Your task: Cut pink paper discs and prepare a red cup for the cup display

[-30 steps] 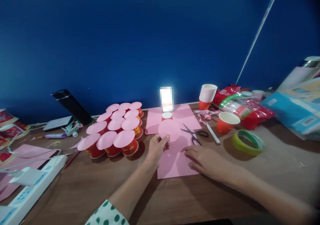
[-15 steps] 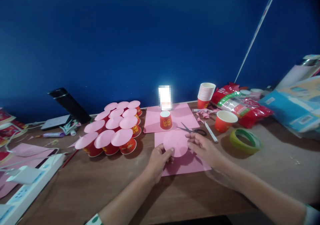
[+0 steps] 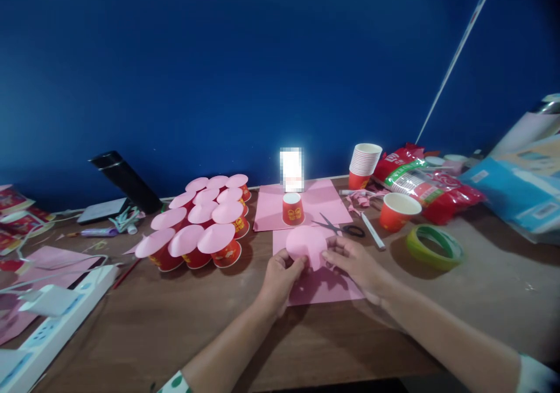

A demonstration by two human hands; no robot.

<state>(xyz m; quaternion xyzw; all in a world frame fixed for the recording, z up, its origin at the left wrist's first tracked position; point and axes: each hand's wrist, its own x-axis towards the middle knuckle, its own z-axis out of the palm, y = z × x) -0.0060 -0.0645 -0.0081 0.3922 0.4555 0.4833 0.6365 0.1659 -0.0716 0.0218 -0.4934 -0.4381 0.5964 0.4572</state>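
Note:
A round pink paper disc (image 3: 307,245) is held between my two hands, over a pink paper sheet (image 3: 324,294). My left hand (image 3: 282,276) pinches its lower left edge, thumb on top. On the other side, my right hand (image 3: 350,260) grips the right edge between thumb and fingers. Just beyond the disc, a red paper cup (image 3: 293,209) stands upside down on another pink sheet (image 3: 268,207). Black scissors (image 3: 339,228) lie open beyond my right hand. To the left, several upturned red cups (image 3: 226,254) carry pink paper discs (image 3: 216,238) on top.
At right are a white marker (image 3: 373,232), an upright red cup (image 3: 398,213), a roll of green tape (image 3: 434,248), stacked cups (image 3: 365,161) and a red plastic bag (image 3: 426,183). A white power strip (image 3: 61,323) and a black flask (image 3: 126,183) stand at left.
My right hand has moved in from beside the disc and now grips its right edge. The disc's lower edge looks bent now. The view has shifted slightly.

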